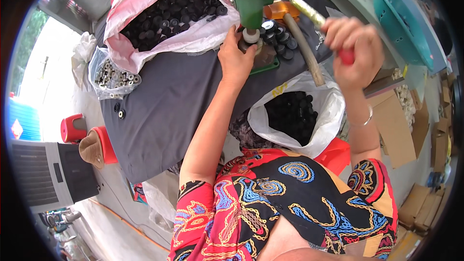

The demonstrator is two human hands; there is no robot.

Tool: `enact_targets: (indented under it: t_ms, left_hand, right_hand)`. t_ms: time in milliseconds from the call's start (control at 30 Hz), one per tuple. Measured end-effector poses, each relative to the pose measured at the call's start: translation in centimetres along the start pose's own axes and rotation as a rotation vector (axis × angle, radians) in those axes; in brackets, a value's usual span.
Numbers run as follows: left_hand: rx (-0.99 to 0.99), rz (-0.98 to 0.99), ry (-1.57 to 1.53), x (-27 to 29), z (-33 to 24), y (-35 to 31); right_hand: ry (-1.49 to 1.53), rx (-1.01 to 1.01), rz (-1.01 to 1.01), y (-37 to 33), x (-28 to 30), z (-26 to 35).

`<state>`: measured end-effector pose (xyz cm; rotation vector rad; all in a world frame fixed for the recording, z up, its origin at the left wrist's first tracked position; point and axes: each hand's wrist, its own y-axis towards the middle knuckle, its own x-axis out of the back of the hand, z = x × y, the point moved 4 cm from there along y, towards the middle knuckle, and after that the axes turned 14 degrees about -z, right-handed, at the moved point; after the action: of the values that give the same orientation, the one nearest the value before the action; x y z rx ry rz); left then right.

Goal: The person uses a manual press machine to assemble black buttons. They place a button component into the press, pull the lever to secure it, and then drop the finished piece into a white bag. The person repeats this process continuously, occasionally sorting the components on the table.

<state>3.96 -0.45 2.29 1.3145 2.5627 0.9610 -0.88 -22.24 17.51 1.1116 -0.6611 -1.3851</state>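
My left hand (235, 63) has thumb and forefinger parted around the off-white round piece (251, 36) beneath the green metal press (250, 12); whether those fingers pinch it, I cannot tell. It lies just ahead of that hand, the nearer one. My right hand (356, 50) has its fingers wrapped round the yellowish rod-shaped lever (309, 10), whose long axis slants rightward and toward me.

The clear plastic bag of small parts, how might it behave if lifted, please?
The bag seems floppy: its thin film looks crumpled. It may be heavy for its size, given the metallic-looking parts inside. They might spill, as its mouth appears open.
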Motion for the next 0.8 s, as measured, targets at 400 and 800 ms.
enact_targets:
  t_ms: [400,800]
  left_hand:
    - [-0.213,-0.254,0.413,19.8,2.3,0.1]
    - [-0.020,-0.178,1.148,37.8,14.0,2.1]
  right_hand:
    - [-0.206,0.062,-0.010,-5.1,2.0,1.3]
    - [-0.031,-0.339,-0.187,7.2,-3.1,-0.4]
